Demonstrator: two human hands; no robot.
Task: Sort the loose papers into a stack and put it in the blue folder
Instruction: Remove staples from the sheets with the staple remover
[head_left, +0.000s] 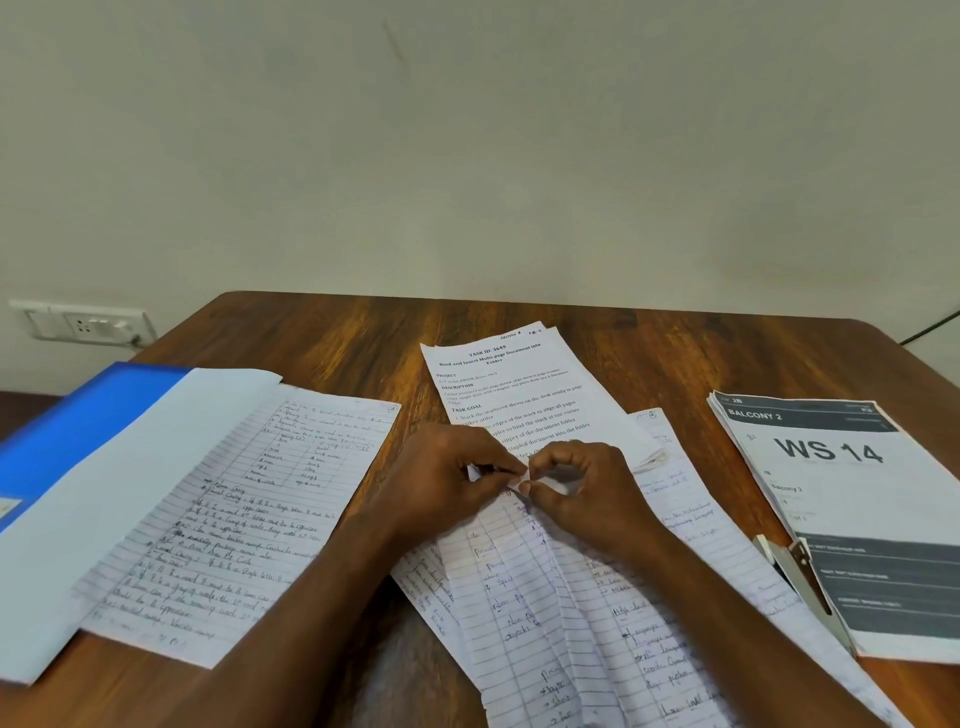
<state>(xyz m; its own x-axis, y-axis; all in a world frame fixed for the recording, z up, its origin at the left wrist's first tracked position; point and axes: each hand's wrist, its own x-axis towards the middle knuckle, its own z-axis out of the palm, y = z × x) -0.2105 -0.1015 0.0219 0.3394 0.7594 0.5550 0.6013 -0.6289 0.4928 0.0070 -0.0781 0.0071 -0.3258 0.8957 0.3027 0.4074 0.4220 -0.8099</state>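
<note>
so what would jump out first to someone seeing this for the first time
Mid-table, the left hand and right hand meet, pinching the top corner of some lined handwritten sheets that fan toward the viewer. At the far left the blue folder lies open with a handwritten page on it. On the right, a printed sheet reading WS 14 draws the eye, with a stapler at its near-left edge.
</note>
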